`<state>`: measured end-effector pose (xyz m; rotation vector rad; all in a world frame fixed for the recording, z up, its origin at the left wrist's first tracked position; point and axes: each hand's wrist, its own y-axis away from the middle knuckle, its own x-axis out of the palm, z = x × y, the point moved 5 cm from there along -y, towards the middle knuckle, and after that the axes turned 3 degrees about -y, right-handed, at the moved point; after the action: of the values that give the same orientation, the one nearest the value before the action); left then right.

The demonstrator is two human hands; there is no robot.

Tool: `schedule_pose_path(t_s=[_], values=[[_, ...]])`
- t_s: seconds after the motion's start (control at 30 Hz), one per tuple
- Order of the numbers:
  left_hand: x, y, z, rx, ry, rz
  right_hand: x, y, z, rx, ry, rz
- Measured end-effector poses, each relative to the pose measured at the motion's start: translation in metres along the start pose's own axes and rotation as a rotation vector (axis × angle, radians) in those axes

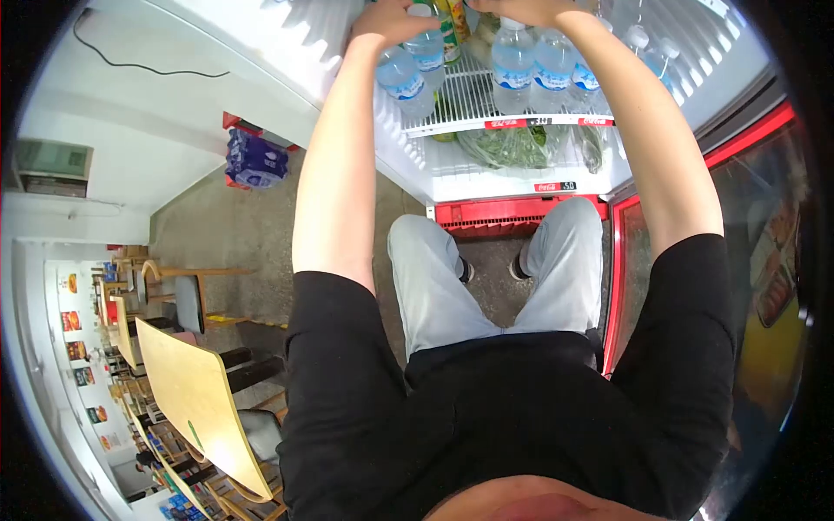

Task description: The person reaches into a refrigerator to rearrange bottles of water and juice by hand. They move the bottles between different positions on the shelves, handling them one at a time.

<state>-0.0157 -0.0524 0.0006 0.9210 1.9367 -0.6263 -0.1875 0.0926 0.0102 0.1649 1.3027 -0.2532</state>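
At the top edge of the head view, my left hand (pixel 382 23) is at the neck of a clear water bottle (pixel 426 54), its fingers closed around it. Another water bottle (pixel 400 76) stands just in front, on the left of the wire shelf (pixel 469 100). My right hand (pixel 532 10) reaches over the cap of a water bottle (pixel 512 65) in the middle row; its fingertips are partly cut off by the frame. More bottles (pixel 553 69) with blue labels stand beside it, under my right forearm. Green and yellow packages (pixel 449 35) sit between my hands.
Bagged leafy greens (pixel 512 148) lie on the lower fridge shelf. The fridge's red-framed door (pixel 618 286) stands open at my right. A purple-wrapped bottle pack (pixel 256 159) is by the left wall. Wooden tables (pixel 195 391) and chairs are at the lower left.
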Motion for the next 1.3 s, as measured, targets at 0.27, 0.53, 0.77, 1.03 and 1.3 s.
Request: schedule_pose_path(t_s=[0.27, 0.53, 0.77, 1.03, 1.3], values=[[0.002, -0.004, 0.006, 0.035, 0.022, 0.028, 0.009, -0.016, -0.009, -0.034, -0.01, -0.017], [0.0, -0.008, 0.013, 0.149, -0.012, -0.054, 0.007, -0.021, -0.005, -0.076, -0.003, 0.003], [0.009, -0.012, -0.001, 0.068, -0.191, 0.061, 0.016, -0.03, -0.017, -0.091, 0.07, -0.009], [0.0, 0.005, -0.007, -0.004, -0.078, 0.176, 0.008, -0.021, -0.007, -0.075, 0.036, -0.02], [0.01, -0.007, 0.002, 0.106, -0.152, 0.199, 0.006, -0.018, -0.004, -0.008, -0.028, 0.0]])
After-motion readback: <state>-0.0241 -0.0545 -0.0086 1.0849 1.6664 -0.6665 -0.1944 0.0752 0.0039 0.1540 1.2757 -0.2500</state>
